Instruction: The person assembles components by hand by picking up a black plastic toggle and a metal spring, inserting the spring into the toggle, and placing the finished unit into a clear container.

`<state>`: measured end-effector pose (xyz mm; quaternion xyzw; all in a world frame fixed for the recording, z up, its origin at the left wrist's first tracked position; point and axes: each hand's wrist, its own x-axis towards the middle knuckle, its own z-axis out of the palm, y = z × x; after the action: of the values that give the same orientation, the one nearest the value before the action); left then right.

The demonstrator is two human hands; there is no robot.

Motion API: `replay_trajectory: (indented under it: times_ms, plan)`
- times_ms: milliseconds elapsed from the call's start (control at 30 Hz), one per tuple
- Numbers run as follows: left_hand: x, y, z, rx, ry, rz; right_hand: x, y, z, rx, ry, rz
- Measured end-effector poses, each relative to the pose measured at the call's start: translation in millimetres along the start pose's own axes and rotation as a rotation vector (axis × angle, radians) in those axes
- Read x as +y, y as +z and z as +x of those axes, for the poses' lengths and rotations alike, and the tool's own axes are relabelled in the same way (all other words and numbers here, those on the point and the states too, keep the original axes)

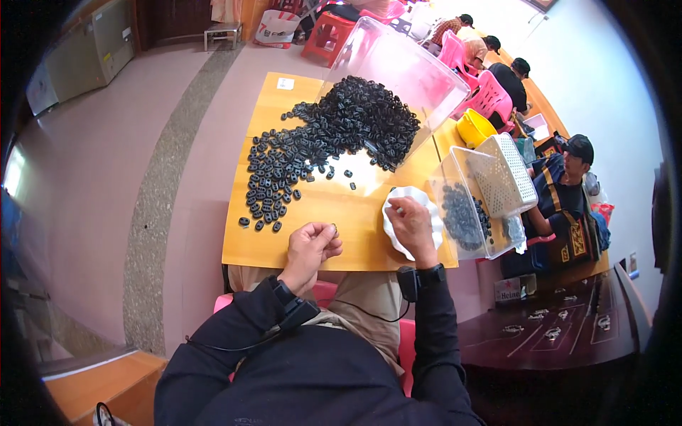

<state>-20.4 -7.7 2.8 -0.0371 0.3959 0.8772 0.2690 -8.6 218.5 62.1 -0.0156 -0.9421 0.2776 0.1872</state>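
Note:
Just above the table's near edge, my left hand (310,250) is closed in a pinch, thumb against the fingers. A tiny bit of something shows at its fingertips, too small to name. Over a white dish with a wavy rim (430,206) hangs my right hand (414,228), its fingers curled together. Whatever they hold is hidden. Small black oval pieces with holes (273,174) lie spread across the left of the yellow wooden table (341,245). They run up into a heap (369,113) at the mouth of a large clear bin (426,82) tipped on its side.
Right of the dish, a clear box (465,163) contains more black pieces, with a white perforated basket (515,170) against it. Behind stands a yellow bowl (476,128). A person in a dark cap (561,184) sits at the right; several others sit farther back on pink chairs (490,96).

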Motion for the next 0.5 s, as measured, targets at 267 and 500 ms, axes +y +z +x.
replay_trajectory:
  times_ms: [267,500]
  plan:
    - [-2.6,1.1,-0.1,-0.003,-0.008,-0.010,41.8,-16.6,-26.8,-0.187,0.077,-0.344]
    - [-3.2,1.0,-0.5,-0.021,-0.015,0.001,45.5,-9.8,-30.8,-0.140,0.097,-0.334]
